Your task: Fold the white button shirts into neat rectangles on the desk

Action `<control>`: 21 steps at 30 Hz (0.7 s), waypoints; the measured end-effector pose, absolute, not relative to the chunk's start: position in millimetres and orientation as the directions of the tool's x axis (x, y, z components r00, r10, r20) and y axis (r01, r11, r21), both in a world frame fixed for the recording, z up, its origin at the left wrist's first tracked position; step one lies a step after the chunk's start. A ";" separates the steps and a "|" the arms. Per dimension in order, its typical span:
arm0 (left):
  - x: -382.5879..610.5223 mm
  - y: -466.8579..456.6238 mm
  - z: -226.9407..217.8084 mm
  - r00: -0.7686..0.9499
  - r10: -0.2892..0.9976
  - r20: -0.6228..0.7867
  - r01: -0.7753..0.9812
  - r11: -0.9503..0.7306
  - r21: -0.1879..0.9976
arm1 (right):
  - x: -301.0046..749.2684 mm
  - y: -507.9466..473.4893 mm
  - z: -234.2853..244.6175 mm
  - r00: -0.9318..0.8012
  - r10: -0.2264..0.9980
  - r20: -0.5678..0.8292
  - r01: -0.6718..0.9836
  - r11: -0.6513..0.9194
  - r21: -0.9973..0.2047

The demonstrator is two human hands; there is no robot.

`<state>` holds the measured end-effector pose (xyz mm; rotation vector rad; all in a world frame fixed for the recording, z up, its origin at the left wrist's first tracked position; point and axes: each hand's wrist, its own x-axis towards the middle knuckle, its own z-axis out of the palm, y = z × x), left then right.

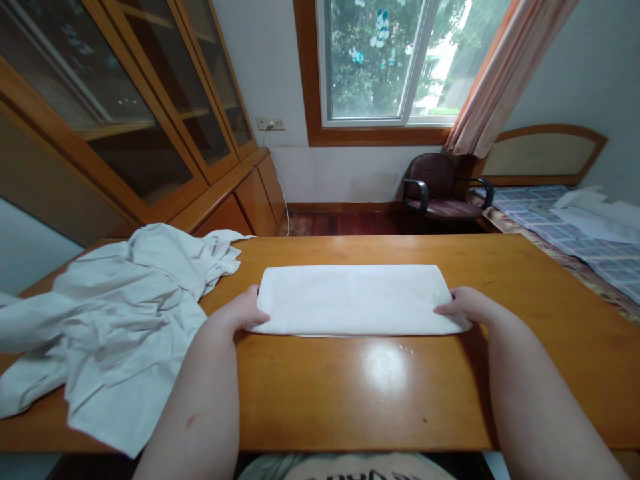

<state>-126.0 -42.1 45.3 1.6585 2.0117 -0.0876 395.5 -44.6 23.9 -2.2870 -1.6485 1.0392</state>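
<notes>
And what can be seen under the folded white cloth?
The wooden table shows around the folded white cloth; the surface directly beneath is covered, so anything else there cannot be seen. The left hand and right hand hold the cloth's ends, partly hidden by it.

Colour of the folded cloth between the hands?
Folded cloth: plain white, best seen in the head view.

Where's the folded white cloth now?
Just below the head view's centre, the folded white cloth is held between left hand and right hand, right of the crumpled fabric.
</notes>
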 end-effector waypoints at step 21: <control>37.3 -69.5 -9.2 0.586 0.805 0.089 0.786 -0.592 0.181 | 395.4 -37.9 11.0 0.217 0.902 -0.373 0.871 -0.352 -0.344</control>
